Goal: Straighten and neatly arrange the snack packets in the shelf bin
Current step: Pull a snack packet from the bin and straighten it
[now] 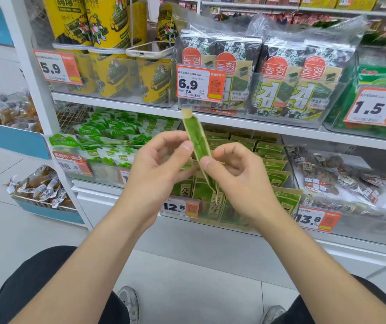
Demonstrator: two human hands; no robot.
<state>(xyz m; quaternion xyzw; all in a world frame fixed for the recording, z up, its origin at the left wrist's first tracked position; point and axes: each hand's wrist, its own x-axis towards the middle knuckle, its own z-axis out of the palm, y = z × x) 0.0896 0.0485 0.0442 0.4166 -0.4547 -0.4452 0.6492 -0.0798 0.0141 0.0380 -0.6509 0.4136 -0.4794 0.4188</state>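
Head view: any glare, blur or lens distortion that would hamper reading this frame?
Head view: even store light, no hard shadows; glare streaks on the clear wrap over the seaweed packs; the shelf edge slants and bows slightly from the wide lens; the green packet pinched by the left hand and right hand is sharp, and the price tag reads clearly.

Bright, even overhead shop light; shadows faint. White glare on plastic wrap (309,26) and clear bin (281,94) fronts. Wide-angle bend at edges; far top shelves soft.
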